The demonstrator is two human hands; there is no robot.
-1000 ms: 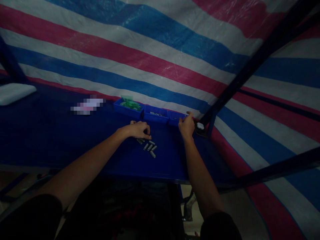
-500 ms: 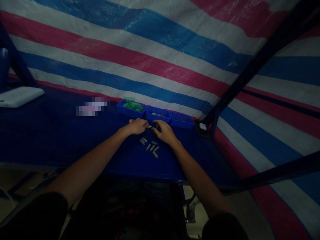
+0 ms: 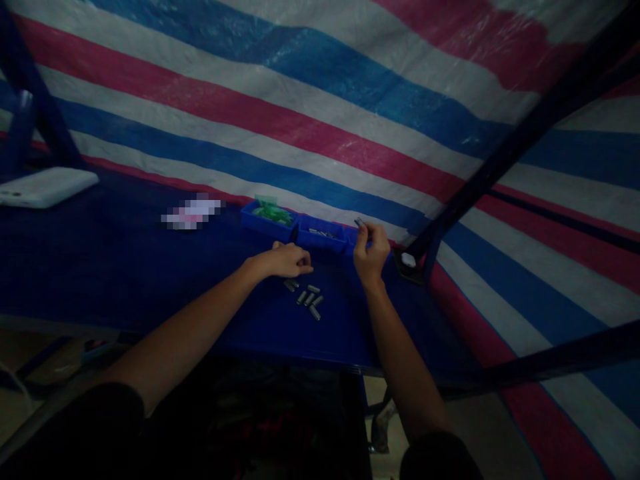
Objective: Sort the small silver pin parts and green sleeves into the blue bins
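Observation:
My left hand (image 3: 286,261) rests curled on the dark blue table (image 3: 125,273), its fingertips just above several small grey metal cylinders (image 3: 307,298) lying loose there. Whether it holds one I cannot tell. My right hand (image 3: 371,249) is raised a little over the rightmost of three small blue bins and pinches a small grey metal piece (image 3: 359,222) between thumb and fingers. The left bin (image 3: 267,221) holds green parts. The middle bin (image 3: 320,236) holds small grey parts.
A striped red, white and blue tarp (image 3: 320,100) hangs behind the table. A dark metal frame post (image 3: 480,180) slants down to a foot at the table's right end. A white flat object (image 3: 45,187) lies far left. A blurred patch (image 3: 193,211) lies by the bins.
My right hand left the spot beside my left hand, moved right and up to the rightmost bin, and now pinches a small grey piece. My left hand stays by the cylinders.

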